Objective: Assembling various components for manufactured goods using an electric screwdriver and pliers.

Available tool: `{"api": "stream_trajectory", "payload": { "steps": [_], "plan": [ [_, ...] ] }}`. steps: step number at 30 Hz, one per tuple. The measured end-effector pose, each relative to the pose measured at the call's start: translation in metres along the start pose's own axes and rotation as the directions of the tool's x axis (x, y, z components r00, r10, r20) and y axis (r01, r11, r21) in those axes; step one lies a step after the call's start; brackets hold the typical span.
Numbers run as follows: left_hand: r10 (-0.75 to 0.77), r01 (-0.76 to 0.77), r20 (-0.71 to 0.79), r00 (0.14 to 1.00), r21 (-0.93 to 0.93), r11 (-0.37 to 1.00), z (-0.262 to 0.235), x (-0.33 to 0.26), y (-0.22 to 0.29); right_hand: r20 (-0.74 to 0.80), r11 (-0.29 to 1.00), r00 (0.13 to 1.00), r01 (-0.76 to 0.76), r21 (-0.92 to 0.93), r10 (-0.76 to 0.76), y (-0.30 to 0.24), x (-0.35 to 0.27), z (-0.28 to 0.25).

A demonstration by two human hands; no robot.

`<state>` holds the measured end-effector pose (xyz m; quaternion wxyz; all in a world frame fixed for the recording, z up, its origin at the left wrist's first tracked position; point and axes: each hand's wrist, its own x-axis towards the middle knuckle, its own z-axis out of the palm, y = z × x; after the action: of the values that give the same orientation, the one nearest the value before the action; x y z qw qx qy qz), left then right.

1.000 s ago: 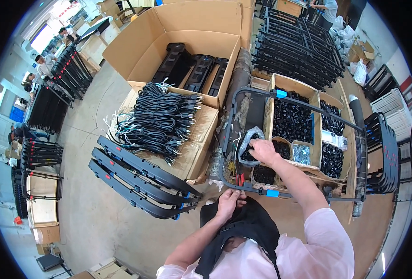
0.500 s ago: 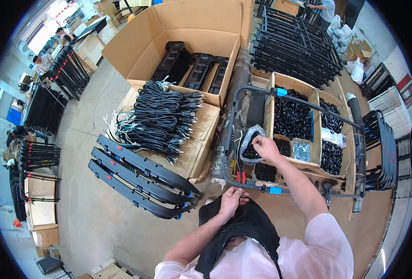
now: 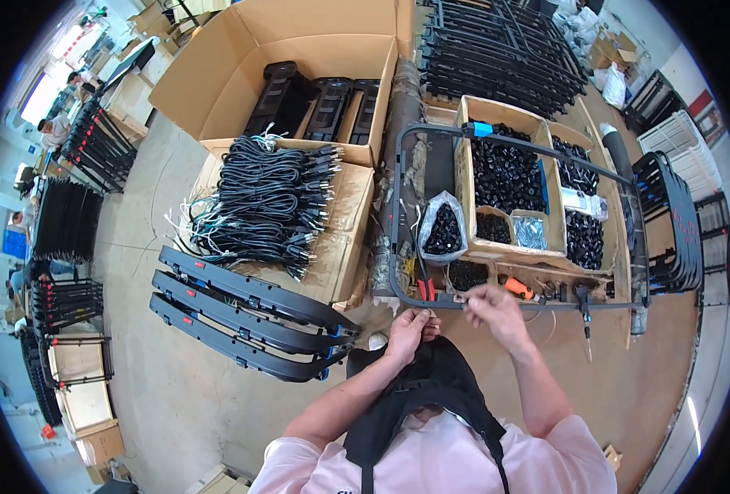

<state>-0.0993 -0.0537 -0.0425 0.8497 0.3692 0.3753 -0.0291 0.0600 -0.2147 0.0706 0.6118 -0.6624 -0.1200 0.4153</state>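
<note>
My left hand (image 3: 412, 333) is closed above my lap, fingertips pressed together near the lower bar of a black tubular frame (image 3: 546, 305). Whatever it pinches is too small to make out. To its right, my right hand (image 3: 496, 316) hovers just over the same bar with thumb and fingers drawn together; any small part in it cannot be made out. Beyond the hands stands a clear plastic bag (image 3: 443, 229) of small black parts. Red-handled pliers (image 3: 425, 288) lie inside the frame's near left corner. A blue sleeve (image 3: 482, 129) is on the frame's far bar.
A divided wooden box (image 3: 556, 216) holds black caps and silver screws. Nearby are an orange-bodied tool (image 3: 516, 286) and a hanging driver (image 3: 584, 303). Bundled black cables (image 3: 270, 202) lie on cardboard at left, behind curved black rails (image 3: 241, 314). A large carton (image 3: 208, 74) stands farther back.
My right hand has come out of the plastic bag and back toward my left hand. The left hand stays closed near the frame's lower bar. The view has shifted slightly.
</note>
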Motion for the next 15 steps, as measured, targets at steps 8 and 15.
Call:
{"api": "stream_trajectory", "payload": {
  "steps": [8,15],
  "plan": [
    [-0.015,0.018,-0.045,0.999,0.052,0.998,-0.004,0.0,0.011,-0.022,0.74,0.908,-0.328,0.587,0.419,0.11,-0.042,0.038],
    [-0.119,0.119,-0.016,0.993,-0.018,0.993,-0.004,0.001,0.02,-0.054,0.73,0.93,-0.249,0.637,0.364,0.145,0.016,0.068]
  ]
}}
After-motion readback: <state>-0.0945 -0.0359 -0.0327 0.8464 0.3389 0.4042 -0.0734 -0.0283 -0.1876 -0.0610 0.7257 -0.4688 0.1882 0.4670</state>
